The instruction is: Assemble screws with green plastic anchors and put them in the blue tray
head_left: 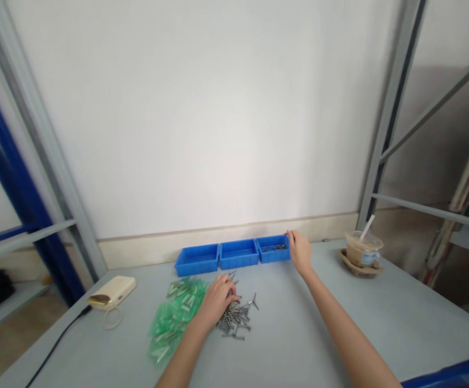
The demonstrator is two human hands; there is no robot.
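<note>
Three small blue bins stand in a row at the back of the grey table: the left bin (196, 260), the middle bin (238, 254) and the right bin (273, 249), which has a few dark screws in it. My right hand (299, 251) reaches to the right bin's right edge, fingers loosely curled and touching its corner. My left hand (218, 299) rests palm down on a heap of grey metal screws (237, 317), fingers bent over them. A pile of small green plastic bags (173, 319) lies just left of that hand.
A cream power bank (113, 291) with a black cable and a loop strap lies at the left. An iced drink cup with a straw (362, 250) sits in a paper holder at the right. Grey shelf uprights flank the table, with a white wall behind.
</note>
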